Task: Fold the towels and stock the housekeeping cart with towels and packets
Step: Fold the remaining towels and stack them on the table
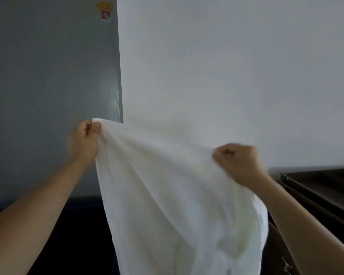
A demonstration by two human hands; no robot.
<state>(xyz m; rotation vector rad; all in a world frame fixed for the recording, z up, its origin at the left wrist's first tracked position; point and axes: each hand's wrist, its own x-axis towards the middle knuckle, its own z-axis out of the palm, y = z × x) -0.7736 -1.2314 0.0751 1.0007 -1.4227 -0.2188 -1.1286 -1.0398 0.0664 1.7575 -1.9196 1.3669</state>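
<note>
A white towel (167,195) hangs in the air in front of me, held up by its top edge. My left hand (83,139) pinches the towel's upper left corner between thumb and fingers. My right hand (238,163), slightly lower and blurred, grips the top edge further right in a closed fist. The cloth sags between the hands and drapes down out of the bottom of the view. No packets are visible.
A grey door or panel (52,86) with a yellow and red sticker (104,10) stands at the left, a white wall (226,66) behind. The dark brown housekeeping cart (318,191) sits at the lower right. A dark surface (77,235) lies below left.
</note>
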